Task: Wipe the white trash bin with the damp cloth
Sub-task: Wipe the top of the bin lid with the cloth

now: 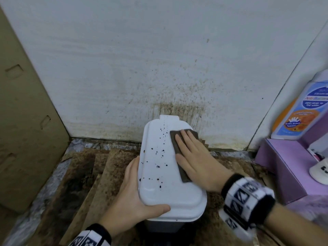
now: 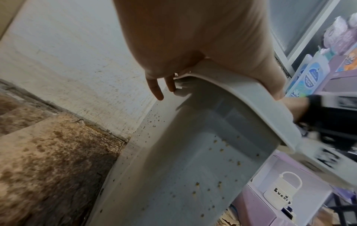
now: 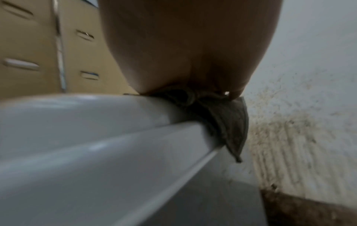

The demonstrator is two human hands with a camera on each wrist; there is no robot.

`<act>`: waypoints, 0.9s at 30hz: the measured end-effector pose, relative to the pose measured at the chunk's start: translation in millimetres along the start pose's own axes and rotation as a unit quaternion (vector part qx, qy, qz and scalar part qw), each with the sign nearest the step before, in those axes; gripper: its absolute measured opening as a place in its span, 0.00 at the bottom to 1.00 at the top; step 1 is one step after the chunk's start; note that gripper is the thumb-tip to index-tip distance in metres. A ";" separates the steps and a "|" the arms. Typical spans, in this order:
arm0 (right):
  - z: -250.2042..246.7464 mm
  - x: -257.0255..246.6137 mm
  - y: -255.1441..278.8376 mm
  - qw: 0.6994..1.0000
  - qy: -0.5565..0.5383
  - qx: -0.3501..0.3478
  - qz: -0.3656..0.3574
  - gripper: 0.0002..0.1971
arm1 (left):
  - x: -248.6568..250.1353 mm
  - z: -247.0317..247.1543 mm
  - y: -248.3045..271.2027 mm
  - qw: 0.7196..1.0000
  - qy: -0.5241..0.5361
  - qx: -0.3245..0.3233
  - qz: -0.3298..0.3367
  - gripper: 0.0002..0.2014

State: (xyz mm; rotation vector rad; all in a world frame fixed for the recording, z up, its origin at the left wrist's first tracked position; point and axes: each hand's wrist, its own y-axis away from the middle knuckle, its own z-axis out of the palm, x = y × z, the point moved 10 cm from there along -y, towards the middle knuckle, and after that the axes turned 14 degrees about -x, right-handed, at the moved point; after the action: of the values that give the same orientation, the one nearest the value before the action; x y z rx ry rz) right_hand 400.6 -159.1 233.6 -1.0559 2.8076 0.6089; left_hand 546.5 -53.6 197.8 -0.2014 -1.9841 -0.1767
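The white trash bin stands against the wall, its shut lid dotted with dark specks. My left hand grips the lid's near left corner, thumb across the top and fingers down the left side. In the left wrist view those fingers hang beside the speckled bin wall. My right hand lies flat on the dark brown cloth and presses it onto the right side of the lid. In the right wrist view the cloth droops over the edge of the lid under my palm.
A dirt-spattered white wall is right behind the bin. A tall cardboard box closes the left side. At right, a purple box carries a blue-labelled bottle and a small white mug. Stained cardboard sheets cover the floor.
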 end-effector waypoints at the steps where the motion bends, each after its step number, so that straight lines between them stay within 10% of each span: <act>1: 5.6 -7.9 13.3 1.000 0.008 0.012 0.001 0.35 | 0.2 0.3 0.4 1.000 0.000 0.000 0.002 0.63; 11: 31.1 -38.5 63.6 0.999 -0.009 0.030 0.008 0.35 | -3.1 0.7 0.0 1.000 0.018 0.006 0.005 0.66; 22: -29.8 22.2 -56.5 0.999 0.014 -0.005 0.036 0.31 | -5.8 -0.1 -1.6 1.000 0.025 -0.003 -0.019 0.68; 27: -45.1 38.3 -99.9 0.999 0.002 -0.030 0.037 0.50 | -9.9 -0.9 -0.3 0.999 0.026 -0.004 -0.026 0.68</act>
State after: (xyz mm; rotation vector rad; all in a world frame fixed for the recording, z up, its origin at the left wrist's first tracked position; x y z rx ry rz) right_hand 439.1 -268.6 233.4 -0.9674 2.8603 0.7037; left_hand 551.2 -54.7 189.1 -0.1497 -1.9387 -0.2221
